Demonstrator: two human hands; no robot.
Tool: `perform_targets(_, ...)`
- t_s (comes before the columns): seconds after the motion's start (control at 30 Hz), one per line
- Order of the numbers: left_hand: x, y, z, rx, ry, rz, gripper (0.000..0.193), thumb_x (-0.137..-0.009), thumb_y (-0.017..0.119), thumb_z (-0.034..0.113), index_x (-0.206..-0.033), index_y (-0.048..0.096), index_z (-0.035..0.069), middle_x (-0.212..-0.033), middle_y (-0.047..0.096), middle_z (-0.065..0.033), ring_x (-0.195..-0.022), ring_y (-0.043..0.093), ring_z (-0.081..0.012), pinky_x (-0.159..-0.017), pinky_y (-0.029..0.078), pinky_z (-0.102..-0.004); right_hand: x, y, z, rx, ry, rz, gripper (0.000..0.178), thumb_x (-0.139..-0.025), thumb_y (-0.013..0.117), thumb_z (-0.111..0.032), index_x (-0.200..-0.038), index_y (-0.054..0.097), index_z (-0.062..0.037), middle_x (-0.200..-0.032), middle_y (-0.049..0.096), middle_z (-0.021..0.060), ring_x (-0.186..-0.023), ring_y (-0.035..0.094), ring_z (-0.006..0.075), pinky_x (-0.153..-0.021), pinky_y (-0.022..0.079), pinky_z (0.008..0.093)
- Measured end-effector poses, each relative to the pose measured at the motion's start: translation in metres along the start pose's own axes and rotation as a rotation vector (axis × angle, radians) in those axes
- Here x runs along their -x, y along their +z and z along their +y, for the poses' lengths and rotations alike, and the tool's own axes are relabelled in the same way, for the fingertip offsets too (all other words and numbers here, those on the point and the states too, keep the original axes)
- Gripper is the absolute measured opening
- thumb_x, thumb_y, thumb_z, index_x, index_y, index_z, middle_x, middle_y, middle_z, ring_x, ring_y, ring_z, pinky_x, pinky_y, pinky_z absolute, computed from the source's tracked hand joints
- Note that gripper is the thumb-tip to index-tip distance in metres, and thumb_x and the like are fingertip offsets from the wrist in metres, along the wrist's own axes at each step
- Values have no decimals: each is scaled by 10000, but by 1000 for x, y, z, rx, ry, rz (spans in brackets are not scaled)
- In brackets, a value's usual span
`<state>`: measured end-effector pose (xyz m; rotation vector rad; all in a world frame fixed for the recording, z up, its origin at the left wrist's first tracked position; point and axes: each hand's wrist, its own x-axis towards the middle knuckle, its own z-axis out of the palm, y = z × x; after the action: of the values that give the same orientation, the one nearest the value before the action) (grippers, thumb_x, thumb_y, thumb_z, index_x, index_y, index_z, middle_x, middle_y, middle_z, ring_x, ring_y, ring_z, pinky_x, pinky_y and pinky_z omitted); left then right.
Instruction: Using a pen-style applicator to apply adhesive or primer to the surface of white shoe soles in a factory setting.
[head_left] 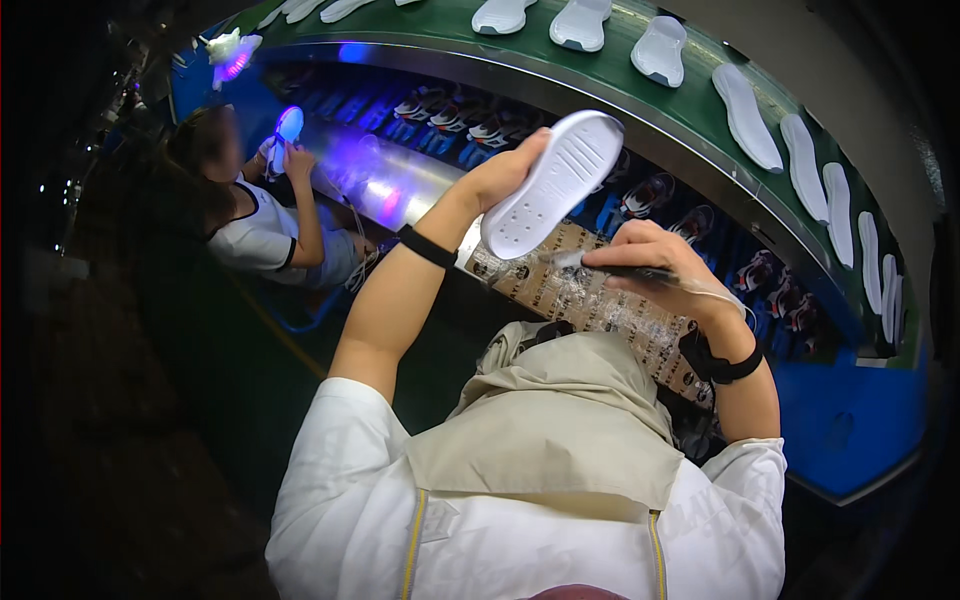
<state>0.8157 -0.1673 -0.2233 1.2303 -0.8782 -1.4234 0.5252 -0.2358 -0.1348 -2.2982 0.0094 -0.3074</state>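
Up by the conveyor, the left hand (497,178) grips a white shoe sole (552,184) at its edge — probably light, flexible — while the right hand (650,265) pinches a slim brush (612,268).

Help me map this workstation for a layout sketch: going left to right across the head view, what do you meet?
Seated co-worker holding a lit sole → person's left hand → white shoe sole it holds → right hand gripping a brush → row of white soles on the green conveyor.
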Motion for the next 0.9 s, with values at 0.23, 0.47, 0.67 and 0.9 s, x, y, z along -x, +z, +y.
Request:
perform_targets(0.23,48,-48,-113,1004,261,150,1087,-917,186,894,-1582,371,54,-1491,520,-252,-1292,581,-458,-1118,445,-605,29,25,53,-332,365,397,277,-861,709,-140,-1103,768,-19,-892,697,45,-753,598,121,-696,470,281)
perform_targets(0.47,86,-56,-250,1020,-488,-36,927,-978,168,819,-1598,380,162,-1495,519,-261,-1244,576,-567,-893,549,-683,27,66,81,-567,584,542,224,-895,695,-160,-1047,774,-15,-887,695,-6,-809,563,68,-754,443,237)
perform_targets(0.67,45,19,-245,1165,-219,-33,713,-972,414,464,-1525,450,15,-1457,536,-293,-1329,545,-487,-1026,506,-649,7,76,85,-430,657,445,223,-885,684,-174,-1024,771,-23,-805,662,-5,-744,548,76,-682,432,263)
perform_targets(0.9,33,87,-145,1131,53,-50,672,-945,431,346,-1499,462,-33,-1456,566,-240,-1334,571,-404,-1150,430,-576,-20,63,61,-191,430,714,203,-876,707,-148,-1028,747,-19,-836,704,79,-718,615,145,-695,495,313)
